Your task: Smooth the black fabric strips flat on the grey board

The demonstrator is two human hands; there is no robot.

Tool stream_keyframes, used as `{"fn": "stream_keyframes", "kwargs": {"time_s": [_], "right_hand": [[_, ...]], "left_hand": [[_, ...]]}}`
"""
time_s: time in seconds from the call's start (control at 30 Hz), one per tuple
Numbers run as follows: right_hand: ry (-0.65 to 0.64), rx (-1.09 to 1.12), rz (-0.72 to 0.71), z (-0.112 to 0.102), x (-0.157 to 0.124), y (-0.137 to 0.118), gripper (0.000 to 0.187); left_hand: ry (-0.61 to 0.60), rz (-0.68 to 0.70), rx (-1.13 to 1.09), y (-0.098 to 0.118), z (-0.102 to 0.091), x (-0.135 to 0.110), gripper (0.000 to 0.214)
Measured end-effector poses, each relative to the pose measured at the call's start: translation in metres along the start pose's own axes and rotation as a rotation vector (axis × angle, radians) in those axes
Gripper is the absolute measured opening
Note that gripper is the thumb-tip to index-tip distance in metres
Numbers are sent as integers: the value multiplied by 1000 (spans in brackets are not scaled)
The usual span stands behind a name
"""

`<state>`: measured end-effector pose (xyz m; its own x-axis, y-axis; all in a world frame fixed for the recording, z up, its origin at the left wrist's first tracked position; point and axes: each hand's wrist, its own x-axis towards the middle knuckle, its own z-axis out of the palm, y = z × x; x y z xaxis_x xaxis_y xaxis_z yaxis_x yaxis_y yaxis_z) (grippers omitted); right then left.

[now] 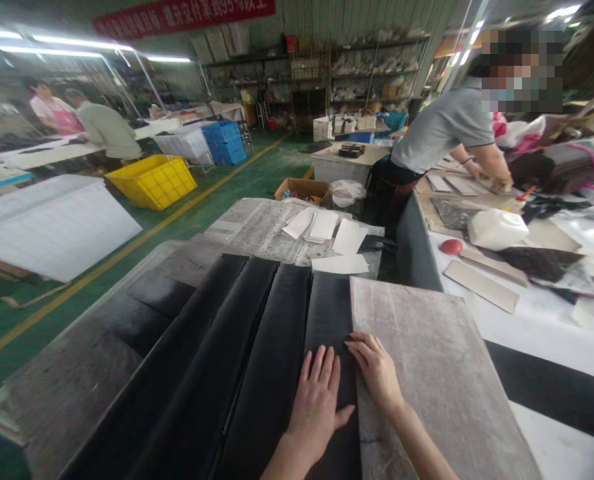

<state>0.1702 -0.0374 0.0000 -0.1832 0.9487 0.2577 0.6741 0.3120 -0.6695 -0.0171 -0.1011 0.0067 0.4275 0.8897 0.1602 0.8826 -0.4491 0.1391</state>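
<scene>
Several long black strips of sheet material lie side by side on a worn grey board (421,360). On the rightmost black strip (329,303) my left hand (315,407) rests flat, palm down, fingers stretched and thumb out to the side. At that strip's right edge is my right hand (375,370), its fingers drawn together and pinching the edge. The neighbouring black strip (281,327) runs along the left of my left hand, with a narrow gap between the two strips.
White cards (321,225) lie beyond the strips. On the right, a worktable holds a black piece (547,383), a red round object (451,247) and a white jug (497,229). A co-worker (441,127) leans over it. A yellow crate (151,181) stands on the green floor.
</scene>
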Motion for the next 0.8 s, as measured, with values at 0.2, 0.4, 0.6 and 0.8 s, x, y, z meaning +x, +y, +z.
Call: {"fn": "stream_keyframes", "kwargs": {"time_s": [0.2,0.4,0.6,0.8], "right_hand": [[10,2,-4,-1,0,-1,22],[0,52,25,-3,1,-4,21],[51,214,90,-8,1,0,20],[57,103,36,-8,-1,0,28]], "left_hand": [[-16,-10,-3,1,-1,-3,85],[-7,-9,-11,1,0,-3,85],[6,0,-3,-1,1,-2,86],[26,2,22,1,6,-2,86]]}}
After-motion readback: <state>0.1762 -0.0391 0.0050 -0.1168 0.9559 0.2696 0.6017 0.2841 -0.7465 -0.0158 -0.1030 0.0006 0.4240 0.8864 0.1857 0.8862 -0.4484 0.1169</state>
